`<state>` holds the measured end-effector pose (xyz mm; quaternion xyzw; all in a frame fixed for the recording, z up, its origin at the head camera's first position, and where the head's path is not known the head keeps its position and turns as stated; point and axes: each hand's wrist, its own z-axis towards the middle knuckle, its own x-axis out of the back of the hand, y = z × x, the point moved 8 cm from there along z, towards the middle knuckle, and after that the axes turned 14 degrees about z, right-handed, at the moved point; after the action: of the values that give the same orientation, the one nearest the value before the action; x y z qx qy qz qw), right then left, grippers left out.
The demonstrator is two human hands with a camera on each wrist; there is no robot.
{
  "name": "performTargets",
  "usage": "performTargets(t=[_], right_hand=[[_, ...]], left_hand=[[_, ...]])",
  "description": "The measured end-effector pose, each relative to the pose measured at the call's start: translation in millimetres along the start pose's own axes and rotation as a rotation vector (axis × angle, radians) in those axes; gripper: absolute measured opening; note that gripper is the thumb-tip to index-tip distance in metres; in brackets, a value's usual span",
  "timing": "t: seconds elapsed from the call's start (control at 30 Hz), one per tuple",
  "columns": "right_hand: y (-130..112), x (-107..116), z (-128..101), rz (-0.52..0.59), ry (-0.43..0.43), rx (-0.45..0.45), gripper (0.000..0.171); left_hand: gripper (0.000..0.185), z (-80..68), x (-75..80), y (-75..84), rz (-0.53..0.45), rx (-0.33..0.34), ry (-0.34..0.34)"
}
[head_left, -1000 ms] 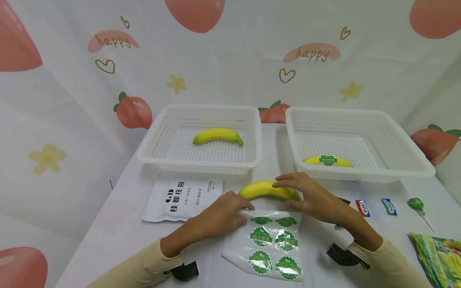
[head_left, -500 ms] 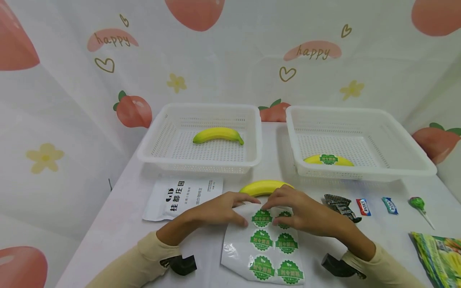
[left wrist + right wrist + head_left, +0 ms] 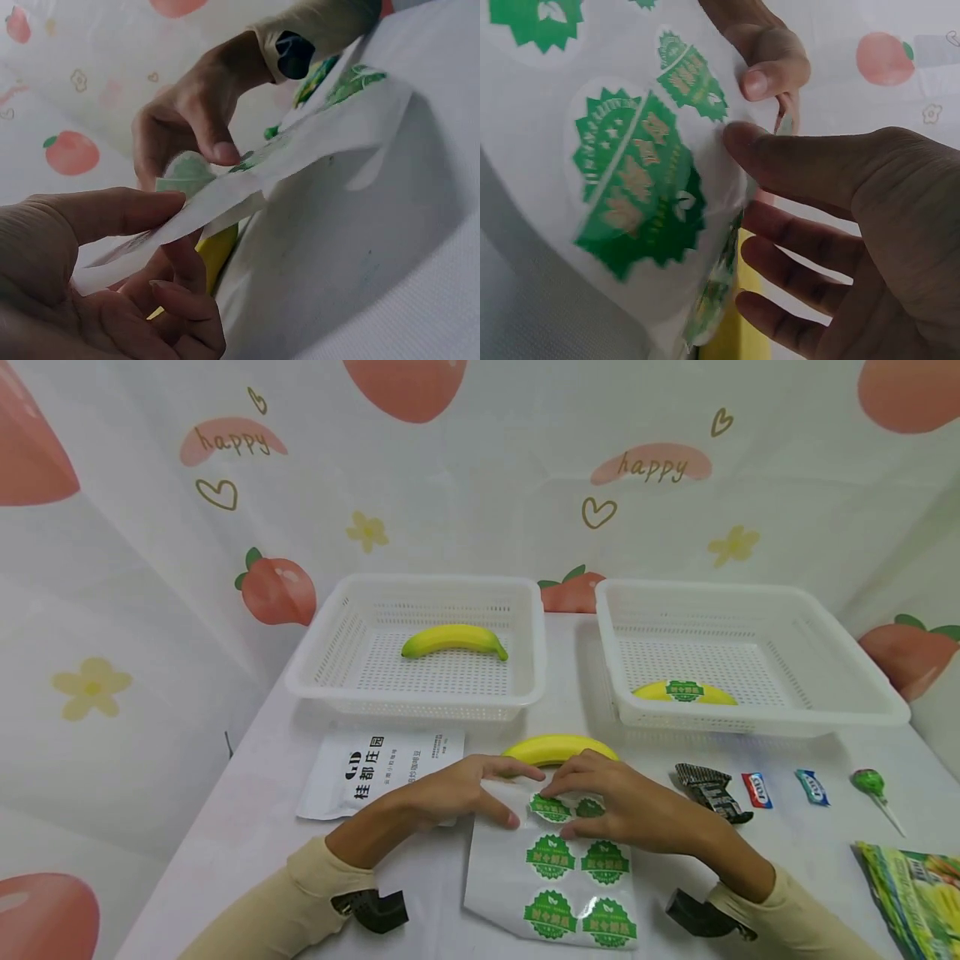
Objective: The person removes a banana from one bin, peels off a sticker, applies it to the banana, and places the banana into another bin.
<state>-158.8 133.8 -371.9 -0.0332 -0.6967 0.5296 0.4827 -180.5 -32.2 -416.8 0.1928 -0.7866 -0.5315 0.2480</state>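
Note:
A white sheet of round green stickers lies in front of a yellow banana, its far edge raised off the table. My left hand pinches that edge at the left, thumb on top and fingers underneath in the left wrist view. My right hand pinches at the top-row sticker, index finger at its upper edge. In the left wrist view this sticker curls up from the sheet between the right thumb and fingers. The right thumb overlaps the sheet's edge in the right wrist view.
Behind are two white baskets: the left holds a plain banana, the right a stickered banana. A white pouch lies left; black wrappers, small candies, a lollipop and a colourful packet lie right.
My right hand has left the banana and come down onto the sheet's top stickers. My left hand now grips the sheet's far edge, which has risen. One top sticker has begun lifting.

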Motion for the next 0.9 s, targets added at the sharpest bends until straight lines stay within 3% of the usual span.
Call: performTargets(t=[0.13,0.37,0.47,0.67,0.9], right_hand=[[0,4,1,0.022,0.022,0.019,0.022],[-1,9,2,0.039,0.069,0.069,0.013],[-3,12,1,0.023,0.101,0.090,0.012],[-11,20,-2,-0.029,0.185,0.152,0.014],[-25,22,-6,-0.075,0.252,0.255,0.022]], left_hand=[[0.063,1.7,1.4,-1.8,0.063,0.005,0.021],[0.052,2.4,2.5,1.8,0.431,-0.020,0.073],[0.047,-0.5,-1.1,6.8,0.536,-0.047,0.073],[0.033,-9.0,-7.7,18.8,0.627,-0.088,0.129],[0.050,-12.4,-6.6,32.9,0.653,-0.117,0.315]])
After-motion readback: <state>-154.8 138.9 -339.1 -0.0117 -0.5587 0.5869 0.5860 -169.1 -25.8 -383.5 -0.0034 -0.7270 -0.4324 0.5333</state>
